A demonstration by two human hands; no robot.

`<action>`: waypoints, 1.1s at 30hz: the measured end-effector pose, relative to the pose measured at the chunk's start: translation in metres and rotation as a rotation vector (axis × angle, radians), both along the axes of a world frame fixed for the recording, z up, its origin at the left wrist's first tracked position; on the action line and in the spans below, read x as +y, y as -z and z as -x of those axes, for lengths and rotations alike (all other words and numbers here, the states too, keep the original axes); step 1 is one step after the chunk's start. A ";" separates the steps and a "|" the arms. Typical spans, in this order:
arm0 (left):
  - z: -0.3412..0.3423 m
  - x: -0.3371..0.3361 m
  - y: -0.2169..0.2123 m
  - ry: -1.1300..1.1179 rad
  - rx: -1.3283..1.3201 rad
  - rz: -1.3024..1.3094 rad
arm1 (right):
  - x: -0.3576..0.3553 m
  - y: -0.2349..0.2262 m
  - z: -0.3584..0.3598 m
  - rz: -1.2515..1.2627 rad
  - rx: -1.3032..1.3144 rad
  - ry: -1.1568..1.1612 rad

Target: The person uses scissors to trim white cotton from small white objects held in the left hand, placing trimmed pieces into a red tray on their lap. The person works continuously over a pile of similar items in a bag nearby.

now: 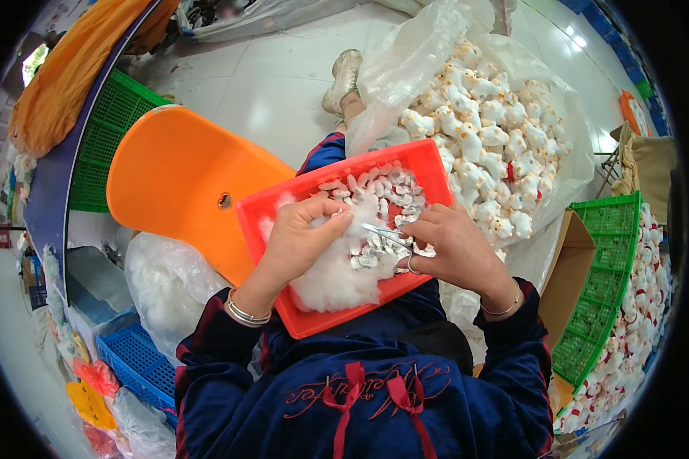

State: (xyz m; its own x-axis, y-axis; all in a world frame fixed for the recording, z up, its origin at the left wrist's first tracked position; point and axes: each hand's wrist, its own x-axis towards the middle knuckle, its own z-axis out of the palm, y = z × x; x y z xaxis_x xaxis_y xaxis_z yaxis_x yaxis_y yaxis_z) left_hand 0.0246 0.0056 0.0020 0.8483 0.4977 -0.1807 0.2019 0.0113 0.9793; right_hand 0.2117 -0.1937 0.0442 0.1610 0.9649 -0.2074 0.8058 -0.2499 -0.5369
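Pale floor tiles (245, 84) behind, scissors (387, 233) clamped in the right hand (455, 243) jut toward the pinched left hand (300, 233).

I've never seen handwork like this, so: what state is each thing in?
Red tray, partly filled
White fluff, loose in the tray
Shiny pieces, scattered in the tray
Left hand, fingertips pinched together
Right hand, closed on scissors
Orange chair, unoccupied
Plastic bag, open, holding white toys
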 end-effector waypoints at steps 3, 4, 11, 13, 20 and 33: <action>0.003 0.001 0.009 -0.099 -0.003 0.133 | -0.005 0.000 -0.003 -0.098 -0.109 0.039; 0.004 0.004 0.013 -0.158 -0.005 0.250 | -0.005 -0.006 -0.006 -0.141 -0.148 0.081; -0.004 -0.007 0.009 -0.258 -0.021 0.468 | 0.002 -0.006 0.008 -0.175 -0.253 0.075; -0.003 -0.005 0.002 -0.236 0.004 0.474 | 0.000 -0.005 0.007 -0.116 -0.263 0.076; -0.001 -0.011 0.009 -0.123 -0.023 0.097 | 0.004 -0.008 0.005 -0.036 -0.184 -0.019; 0.009 -0.001 -0.001 -0.004 -0.107 -0.311 | 0.002 -0.017 -0.008 -0.161 -0.077 0.008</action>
